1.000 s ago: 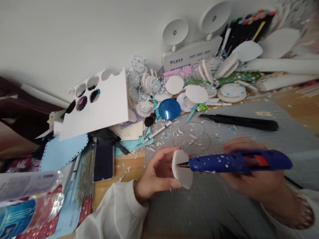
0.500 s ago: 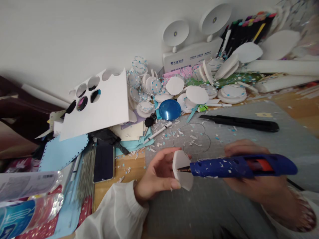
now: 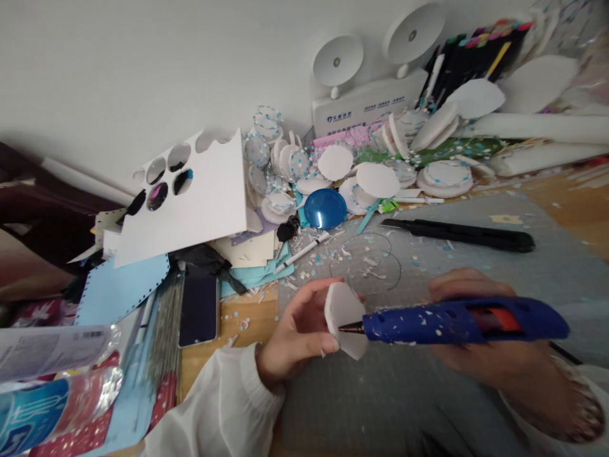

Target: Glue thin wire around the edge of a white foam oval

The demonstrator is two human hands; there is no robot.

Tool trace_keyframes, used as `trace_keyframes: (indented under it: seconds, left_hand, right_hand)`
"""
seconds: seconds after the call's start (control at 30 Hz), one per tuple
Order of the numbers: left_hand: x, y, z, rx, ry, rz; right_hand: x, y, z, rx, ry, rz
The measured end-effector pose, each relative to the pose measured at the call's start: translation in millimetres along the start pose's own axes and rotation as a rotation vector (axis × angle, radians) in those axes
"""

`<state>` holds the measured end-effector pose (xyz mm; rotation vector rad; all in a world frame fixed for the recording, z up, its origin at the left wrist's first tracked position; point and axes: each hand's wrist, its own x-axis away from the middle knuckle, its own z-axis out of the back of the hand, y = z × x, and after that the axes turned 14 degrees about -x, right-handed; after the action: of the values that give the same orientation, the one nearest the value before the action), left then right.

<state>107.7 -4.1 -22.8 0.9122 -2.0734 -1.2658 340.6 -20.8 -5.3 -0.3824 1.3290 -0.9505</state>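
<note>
Between the thumb and fingers of my left hand (image 3: 299, 333) is a white foam disc (image 3: 346, 311), tilted on its edge. My right hand (image 3: 495, 355) is wrapped round a blue glue gun (image 3: 423, 322), which hides part of the fingers. The gun's dark metal tip points left at the face of the disc, near my left thumb; whether it touches cannot be made out. Thin wire loops (image 3: 373, 263) lie on the grey mat (image 3: 333, 406) just beyond my left hand. A black cutter knife (image 3: 459, 235) rests on the mat beyond my right hand.
White discs (image 3: 378, 180), some with blue-beaded strands, are heaped at the back beside a blue round lid (image 3: 325, 209). On the left are a white board with holes (image 3: 204, 209), a phone (image 3: 198, 308) and a plastic bottle (image 3: 61, 406). A twin-headed lamp (image 3: 371, 105) stands by the wall.
My left hand has turned the disc slightly, so more of its face shows, and its thumb sits a little higher. The glue gun's tip now appears nearer the disc's lower part.
</note>
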Motion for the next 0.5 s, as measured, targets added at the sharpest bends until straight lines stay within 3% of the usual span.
trace_keyframes:
  seconds: [0.13,0.5]
  left_hand:
    - [0.4,1.9,-1.5,0.015,-0.001,-0.002]
    - [0.6,3.9,-2.3,0.088,-0.013,-0.021]
  right_hand:
    - [-2.9,-1.9,2.6,-0.015,-0.122,0.130]
    - [-1.9,-0.3,3.5,-0.025,-0.132,0.137]
